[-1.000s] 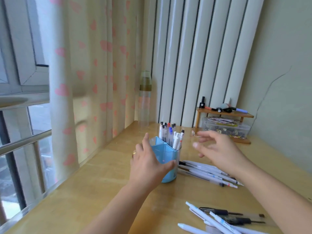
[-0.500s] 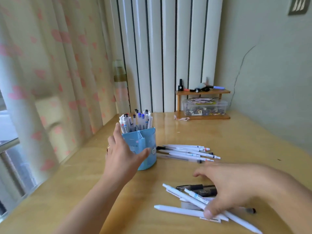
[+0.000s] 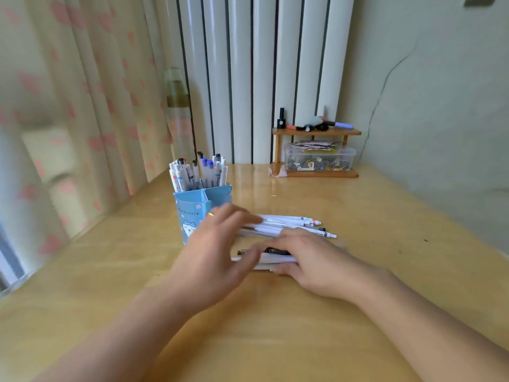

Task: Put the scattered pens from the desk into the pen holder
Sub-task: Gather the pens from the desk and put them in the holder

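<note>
Change: half a second ago the left hand [image 3: 217, 252] rested against the side of the pen holder [image 3: 202, 213]; it has since left the holder and come across to the near pile of pens [image 3: 264, 257], where the right hand [image 3: 311, 260] was already reaching.
Meaning: judged from this, the step in hand is gathering the near pile between both hands, so several pens can go into the holder at once; none of it is lifted yet.
Left hand: fingers straight and spread, tips at the left ends of the pens; blurred, so I cannot tell whether it touches them.
Right hand: laid over the near pile, fingers curled down onto it, seemingly closing round the pens.
Near pile: white pens and a dark one, lying flat and crosswise near the middle of the desk [image 3: 385, 244], mostly hidden under the hands.
Far row: a second bunch of white pens [image 3: 289, 224] lies just behind, beside the holder, tips pointing to the right edge.
Holder: blue, upright, with compartments, toward the left edge of the desk; its back compartments already stand full of pens, the front one looks free.
Progress: part done; two groups remain on the desk.
</note>
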